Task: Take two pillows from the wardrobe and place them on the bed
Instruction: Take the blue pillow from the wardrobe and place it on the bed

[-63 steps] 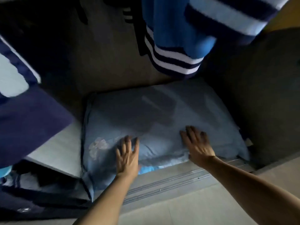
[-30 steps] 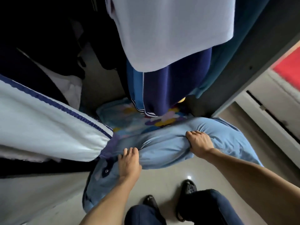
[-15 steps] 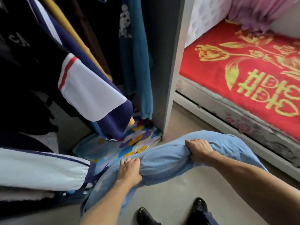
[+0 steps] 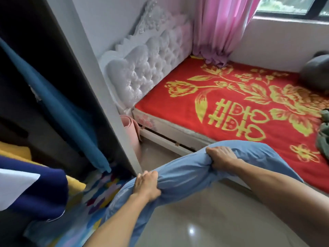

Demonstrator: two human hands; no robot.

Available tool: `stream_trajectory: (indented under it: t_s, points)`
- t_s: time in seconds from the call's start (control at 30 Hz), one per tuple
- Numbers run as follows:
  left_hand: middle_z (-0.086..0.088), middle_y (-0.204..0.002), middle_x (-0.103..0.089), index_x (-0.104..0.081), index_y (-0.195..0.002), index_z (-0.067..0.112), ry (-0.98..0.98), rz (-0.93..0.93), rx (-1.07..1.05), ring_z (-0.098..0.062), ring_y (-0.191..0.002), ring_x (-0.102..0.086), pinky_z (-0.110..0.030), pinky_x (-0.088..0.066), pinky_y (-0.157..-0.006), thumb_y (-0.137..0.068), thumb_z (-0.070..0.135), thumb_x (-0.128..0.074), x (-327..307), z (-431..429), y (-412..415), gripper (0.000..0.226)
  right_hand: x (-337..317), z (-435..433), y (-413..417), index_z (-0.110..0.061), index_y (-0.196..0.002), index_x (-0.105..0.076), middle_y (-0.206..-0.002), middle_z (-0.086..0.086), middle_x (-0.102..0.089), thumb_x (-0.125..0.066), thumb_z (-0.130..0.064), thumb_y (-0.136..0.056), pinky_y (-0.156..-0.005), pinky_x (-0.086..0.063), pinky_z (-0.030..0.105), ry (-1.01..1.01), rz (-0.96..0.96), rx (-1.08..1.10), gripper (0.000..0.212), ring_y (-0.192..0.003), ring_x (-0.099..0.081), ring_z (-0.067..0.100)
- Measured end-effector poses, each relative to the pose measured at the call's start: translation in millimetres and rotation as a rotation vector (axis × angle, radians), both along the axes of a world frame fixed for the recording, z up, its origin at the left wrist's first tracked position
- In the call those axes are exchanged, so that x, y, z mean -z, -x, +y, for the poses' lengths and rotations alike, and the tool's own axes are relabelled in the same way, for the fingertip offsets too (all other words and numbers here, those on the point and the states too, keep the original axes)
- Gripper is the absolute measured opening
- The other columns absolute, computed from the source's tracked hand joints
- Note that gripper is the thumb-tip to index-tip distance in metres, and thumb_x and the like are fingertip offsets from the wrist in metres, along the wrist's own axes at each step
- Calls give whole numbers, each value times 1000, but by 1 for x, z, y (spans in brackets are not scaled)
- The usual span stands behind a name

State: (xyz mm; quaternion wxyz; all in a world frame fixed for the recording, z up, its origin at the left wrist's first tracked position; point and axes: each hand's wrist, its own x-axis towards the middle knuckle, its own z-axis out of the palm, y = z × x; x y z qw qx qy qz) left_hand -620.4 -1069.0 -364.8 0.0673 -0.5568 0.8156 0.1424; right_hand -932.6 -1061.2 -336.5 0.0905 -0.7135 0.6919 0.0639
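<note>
I hold a light blue pillow (image 4: 187, 172) in the air in front of me, over the floor between the wardrobe and the bed. My left hand (image 4: 146, 186) grips its near-left part and my right hand (image 4: 221, 156) grips its upper right part. A second pillow with a colourful pattern (image 4: 101, 193) lies on the wardrobe floor (image 4: 53, 227) at the lower left, partly hidden by hanging clothes. The bed (image 4: 240, 107), covered in a red blanket with gold flowers, lies to the right.
The grey wardrobe side panel (image 4: 99, 90) stands between the clothes and the bed's white tufted headboard (image 4: 142, 68). A pink roll (image 4: 131, 134) leans by the bed corner. A dark bundle (image 4: 316, 72) and green cloth (image 4: 324, 136) lie at the bed's right edge. Pink curtain (image 4: 219, 27) hangs behind.
Both hands lifted the blue pillow out of the wardrobe and carried it rightward. My view swung from the wardrobe's inside toward the bed.
</note>
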Motion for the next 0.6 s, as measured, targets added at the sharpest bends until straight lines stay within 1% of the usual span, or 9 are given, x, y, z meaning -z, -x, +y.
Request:
stream_trajectory:
  t_s: [0.07, 0.17, 0.23, 0.3, 0.37, 0.43, 0.6]
  points:
    - [-8, -102, -63, -48, -91, 21, -1, 19, 16, -31, -97, -54, -36, -41, -87, -65, 24, -53, -7, -20, 28, 27, -7, -20, 27, -23, -85, -40, -93, 3, -66, -58, -20, -66, -63, -34, 33, 23, 30, 18, 27, -88, -63, 31]
    - [-9, -104, -63, -49, -92, 20, 7, 34, 58, -32, -99, -55, -37, -42, -87, -68, 26, -55, -15, -62, 66, 26, -15, -58, 63, -20, -95, -46, -95, 5, -67, -59, -19, -67, -65, -39, 35, 57, 63, 44, 30, -91, -64, 31]
    - [-9, -105, -64, -51, -95, 18, 19, 29, 93, -32, -101, -57, -38, -43, -87, -68, 29, -57, -17, -101, 89, 29, -20, -88, 85, -19, -94, -46, -96, 6, -67, -58, -18, -67, -67, -40, 36, 78, 85, 68, 30, -93, -64, 31]
    - [-9, -104, -66, -53, -97, 17, 34, 36, 130, -33, -101, -58, -38, -43, -88, -67, 31, -58, -19, -145, 113, 33, -26, -118, 107, -19, -92, -46, -98, 6, -67, -58, -18, -66, -66, -38, 35, 109, 96, 103, 28, -94, -64, 31]
    - [-10, -105, -66, -53, -98, 17, 49, 38, 167, -33, -102, -59, -38, -44, -89, -66, 31, -58, -25, -188, 136, 35, -36, -148, 128, -22, -87, -43, -96, 5, -67, -59, -19, -66, -64, -35, 34, 131, 98, 133, 27, -93, -64, 31]
    - [-10, -104, -66, -53, -98, 18, 67, 44, 211, -32, -102, -58, -39, -43, -89, -66, 32, -59, -32, -231, 156, 36, -47, -177, 148, -24, -84, -36, -95, 5, -68, -61, -22, -66, -64, -34, 34, 152, 90, 160, 30, -92, -64, 31]
    - [-8, -103, -65, -53, -100, 19, 143, 12, 305, -30, -100, -58, -40, -43, -87, -65, 34, -60, -56, -332, 195, 39, -62, -243, 182, -24, -82, -32, -93, 4, -69, -59, -24, -67, -63, -32, 33, 223, 88, 234, 31, -91, -64, 31]
